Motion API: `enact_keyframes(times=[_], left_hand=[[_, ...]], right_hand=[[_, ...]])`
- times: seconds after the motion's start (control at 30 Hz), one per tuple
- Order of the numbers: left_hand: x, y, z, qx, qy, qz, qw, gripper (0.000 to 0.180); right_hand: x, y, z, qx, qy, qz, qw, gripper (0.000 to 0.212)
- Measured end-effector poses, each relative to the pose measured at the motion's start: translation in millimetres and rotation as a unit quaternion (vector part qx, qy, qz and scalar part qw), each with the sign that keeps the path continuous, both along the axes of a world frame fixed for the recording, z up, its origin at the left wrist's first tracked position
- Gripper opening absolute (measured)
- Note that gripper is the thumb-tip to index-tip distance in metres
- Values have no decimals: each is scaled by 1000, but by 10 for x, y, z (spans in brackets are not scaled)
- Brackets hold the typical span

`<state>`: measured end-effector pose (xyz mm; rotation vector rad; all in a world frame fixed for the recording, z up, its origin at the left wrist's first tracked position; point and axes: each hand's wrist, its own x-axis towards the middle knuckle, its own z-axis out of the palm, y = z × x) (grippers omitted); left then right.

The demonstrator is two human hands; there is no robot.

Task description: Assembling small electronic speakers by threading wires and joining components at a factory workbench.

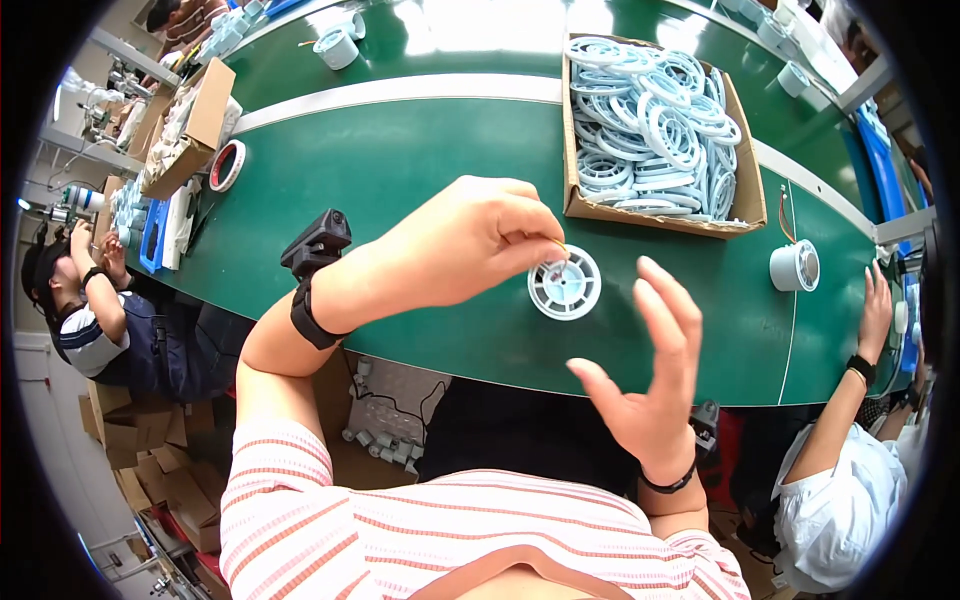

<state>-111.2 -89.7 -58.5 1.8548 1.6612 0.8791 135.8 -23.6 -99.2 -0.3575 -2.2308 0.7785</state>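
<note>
My left hand [485, 240] is closed in a pinch on thin yellowish wires [562, 246] above a round light-blue spoked plastic piece [566, 290]. That piece has a ring of openings around a solid hub. Whether it rests on the green table [430, 190] or hangs from the wires, I cannot tell. To its right, my right hand [650, 375] is open, thumb and fingers apart, touching nothing. Black bands circle both wrists, and a small black device [318, 242] shows beside the left one.
Beyond my hands, a cardboard box [745, 185] is heaped with light-blue spoked rings [670, 130]. A light-blue cylindrical unit with wires [795, 267] stands to the right, near a co-worker's hand [876, 310]. A tape roll [228, 166] and another box [190, 135] lie left; another person sits there.
</note>
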Motion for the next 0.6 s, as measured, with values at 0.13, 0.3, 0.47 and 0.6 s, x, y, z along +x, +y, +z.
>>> enact_keyframes(times=[0.13, 0.3, 0.47, 0.6], left_hand=[[207, -15, -130, 69, 22, -84, 994, 11], [57, 74, -180, 45, -47, -182, 981, 11], [-30, 151, -285, -49, 3, -148, 988, 18], [-13, 147, -158, -97, 60, -183, 977, 23]], right_hand=[[-236, -28, -106, -41, 8, -4, 999, 86], [-190, 58, -184, -48, -23, -18, 998, 84], [-164, 147, -201, -16, -41, -14, 999, 79], [-106, 138, -153, -5, -61, -4, 998, 82]])
